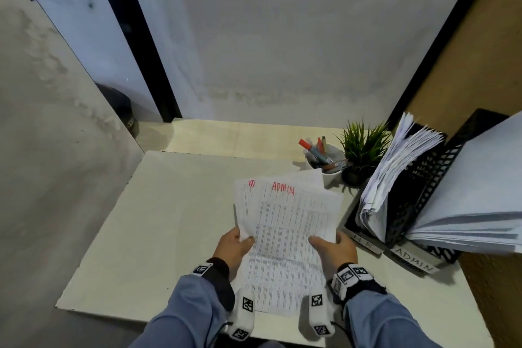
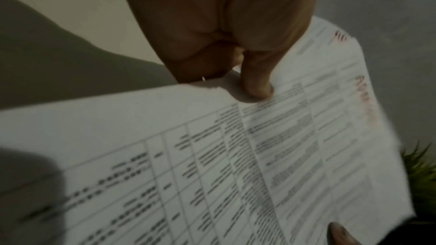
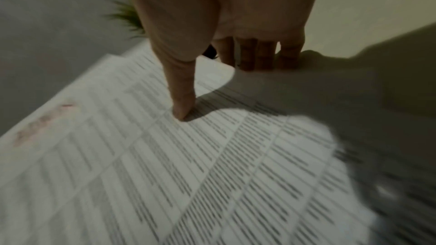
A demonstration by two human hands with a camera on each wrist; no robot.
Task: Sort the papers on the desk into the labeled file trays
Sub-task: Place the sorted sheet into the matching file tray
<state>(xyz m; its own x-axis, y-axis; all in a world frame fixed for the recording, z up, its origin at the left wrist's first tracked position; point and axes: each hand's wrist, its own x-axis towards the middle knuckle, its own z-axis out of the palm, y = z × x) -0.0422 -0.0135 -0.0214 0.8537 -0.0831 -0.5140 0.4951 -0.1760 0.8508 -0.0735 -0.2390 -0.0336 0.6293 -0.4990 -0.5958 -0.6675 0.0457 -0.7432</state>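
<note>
A small fan of printed sheets [image 1: 285, 232] marked "ADMIN" in red is held above the desk. My left hand [image 1: 236, 244] pinches their left edge, thumb on top and fingers hidden under the paper. My right hand [image 1: 334, 248] pinches the right edge the same way. The left wrist view shows the thumb [image 2: 257, 85] pressed on the sheets [image 2: 235, 165]. In the right wrist view the thumb [image 3: 181, 107] lies on the sheets [image 3: 188, 165] with fingers curled under the edge. Black file trays [image 1: 418, 206] labelled "HR" [image 1: 364, 243] and "ADMIN" [image 1: 415, 261] stand at the right, stuffed with papers.
A white cup of pens and markers [image 1: 324, 158] and a small potted plant [image 1: 361, 150] stand behind the sheets, left of the trays. A pale desk mat [image 1: 158, 220] covers the desk. A wall closes the back, a brown panel the right.
</note>
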